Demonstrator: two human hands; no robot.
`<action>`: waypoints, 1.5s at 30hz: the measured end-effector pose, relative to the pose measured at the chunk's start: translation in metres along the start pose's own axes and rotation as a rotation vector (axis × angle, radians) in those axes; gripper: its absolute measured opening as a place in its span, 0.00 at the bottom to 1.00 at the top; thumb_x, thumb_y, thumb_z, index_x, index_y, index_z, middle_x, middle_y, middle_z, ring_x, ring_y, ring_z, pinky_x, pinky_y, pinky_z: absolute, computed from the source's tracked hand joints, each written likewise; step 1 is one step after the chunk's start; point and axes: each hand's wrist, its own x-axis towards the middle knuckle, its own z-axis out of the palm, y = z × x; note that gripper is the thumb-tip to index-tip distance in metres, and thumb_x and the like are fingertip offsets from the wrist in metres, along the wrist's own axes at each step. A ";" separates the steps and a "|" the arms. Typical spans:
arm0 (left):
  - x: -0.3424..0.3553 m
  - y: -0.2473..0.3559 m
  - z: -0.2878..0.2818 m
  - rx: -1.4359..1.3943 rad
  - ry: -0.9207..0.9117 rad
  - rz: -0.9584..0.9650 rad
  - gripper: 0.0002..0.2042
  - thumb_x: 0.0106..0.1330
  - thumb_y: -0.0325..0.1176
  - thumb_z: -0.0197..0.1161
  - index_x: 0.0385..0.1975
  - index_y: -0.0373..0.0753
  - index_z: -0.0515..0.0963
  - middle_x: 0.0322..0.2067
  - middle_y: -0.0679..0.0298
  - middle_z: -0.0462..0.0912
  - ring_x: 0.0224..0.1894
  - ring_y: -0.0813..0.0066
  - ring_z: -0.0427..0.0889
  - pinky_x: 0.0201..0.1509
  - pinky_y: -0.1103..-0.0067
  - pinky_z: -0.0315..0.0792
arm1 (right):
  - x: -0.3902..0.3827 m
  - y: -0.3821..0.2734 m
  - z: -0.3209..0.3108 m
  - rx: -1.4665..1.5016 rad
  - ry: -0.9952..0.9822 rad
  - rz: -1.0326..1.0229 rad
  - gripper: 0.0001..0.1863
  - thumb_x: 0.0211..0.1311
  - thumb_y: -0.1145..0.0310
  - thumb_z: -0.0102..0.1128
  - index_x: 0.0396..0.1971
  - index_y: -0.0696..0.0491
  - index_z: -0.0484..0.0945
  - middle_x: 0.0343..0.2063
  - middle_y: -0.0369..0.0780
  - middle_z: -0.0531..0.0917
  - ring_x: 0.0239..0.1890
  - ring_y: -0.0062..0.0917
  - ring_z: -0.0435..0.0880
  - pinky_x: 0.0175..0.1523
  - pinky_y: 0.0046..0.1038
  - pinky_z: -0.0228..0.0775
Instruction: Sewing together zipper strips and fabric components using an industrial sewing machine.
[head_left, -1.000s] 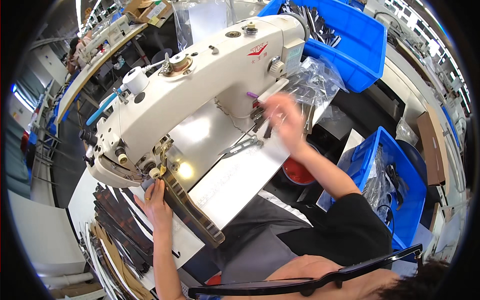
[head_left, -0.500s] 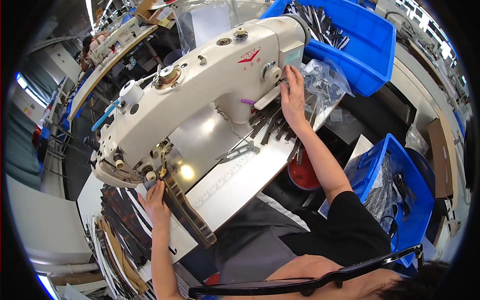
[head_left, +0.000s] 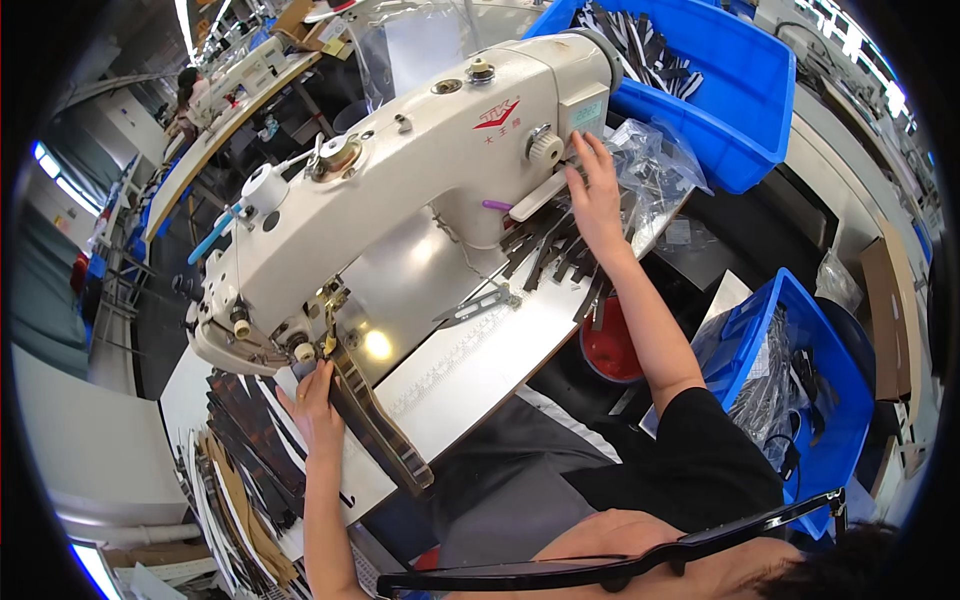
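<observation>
- my left hand [head_left: 318,412], fingers gathered, meets the striped strip [head_left: 368,415] at the sewing machine [head_left: 400,140]; gripping or just pressing, i cannot tell
- my right hand [head_left: 597,200], loosely spread, holds nothing, beside the ridged knob [head_left: 546,149]
- the strip, dark and gently curved, overhangs the table's [head_left: 470,360] near edge; its weight might drag it crooked
- fingertips so near the needle end could get pricked

Two hands: the left hand [head_left: 317,412] at lower left, the right hand [head_left: 598,205] right of centre. One patterned band [head_left: 378,428], one large sewing machine [head_left: 400,175] at centre, one red bucket [head_left: 612,348]. Two blue bins [head_left: 735,125], upper and lower right.
</observation>
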 end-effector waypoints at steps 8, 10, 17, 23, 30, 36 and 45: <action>0.015 0.022 -0.029 -0.264 0.163 0.085 0.08 0.60 0.27 0.61 0.39 0.38 0.77 0.45 0.58 0.79 0.47 0.56 0.77 0.50 0.70 0.70 | -0.074 -0.094 -0.042 0.195 -0.580 -0.466 0.17 0.51 0.71 0.66 0.44 0.53 0.79 0.48 0.41 0.80 0.56 0.38 0.74 0.61 0.39 0.60; 0.001 0.044 -0.055 -0.554 0.115 -0.086 0.06 0.63 0.24 0.58 0.39 0.34 0.77 0.45 0.55 0.79 0.43 0.55 0.79 0.47 0.72 0.73 | -0.089 -0.116 -0.056 0.244 -0.695 -0.502 0.18 0.48 0.70 0.68 0.43 0.53 0.79 0.47 0.41 0.80 0.56 0.39 0.75 0.61 0.41 0.59; -0.061 0.089 -0.105 -0.633 0.139 -0.325 0.12 0.63 0.22 0.57 0.47 0.34 0.77 0.49 0.53 0.77 0.47 0.56 0.78 0.50 0.71 0.72 | -0.139 -0.180 -0.067 0.493 -0.949 -0.789 0.19 0.46 0.73 0.69 0.42 0.55 0.80 0.47 0.39 0.80 0.56 0.35 0.76 0.60 0.37 0.65; -0.057 0.083 -0.104 -0.384 0.045 0.061 0.13 0.54 0.20 0.64 0.41 0.32 0.79 0.47 0.55 0.79 0.52 0.56 0.76 0.53 0.69 0.72 | -0.160 -0.208 -0.041 0.501 -0.972 -0.877 0.18 0.46 0.75 0.61 0.42 0.58 0.79 0.47 0.42 0.79 0.52 0.35 0.78 0.54 0.35 0.71; -0.075 0.090 -0.098 -0.496 -0.031 0.004 0.15 0.49 0.20 0.65 0.39 0.34 0.80 0.44 0.57 0.81 0.48 0.59 0.79 0.48 0.71 0.76 | -0.157 -0.210 -0.044 0.442 -0.931 -0.924 0.18 0.44 0.73 0.61 0.39 0.59 0.79 0.44 0.44 0.80 0.47 0.34 0.80 0.47 0.31 0.76; -0.076 0.089 -0.089 -0.501 0.034 0.051 0.16 0.47 0.22 0.67 0.39 0.37 0.81 0.45 0.59 0.80 0.46 0.61 0.79 0.47 0.72 0.76 | -0.157 -0.209 -0.040 0.472 -0.876 -0.952 0.15 0.44 0.74 0.61 0.36 0.59 0.79 0.42 0.45 0.82 0.43 0.34 0.83 0.43 0.29 0.77; -0.075 0.090 -0.090 -0.521 0.067 0.009 0.16 0.46 0.23 0.68 0.38 0.40 0.81 0.44 0.61 0.79 0.44 0.62 0.78 0.46 0.72 0.74 | -0.155 -0.216 -0.038 0.521 -0.870 -1.023 0.13 0.42 0.74 0.59 0.32 0.60 0.79 0.39 0.45 0.83 0.40 0.31 0.84 0.36 0.25 0.74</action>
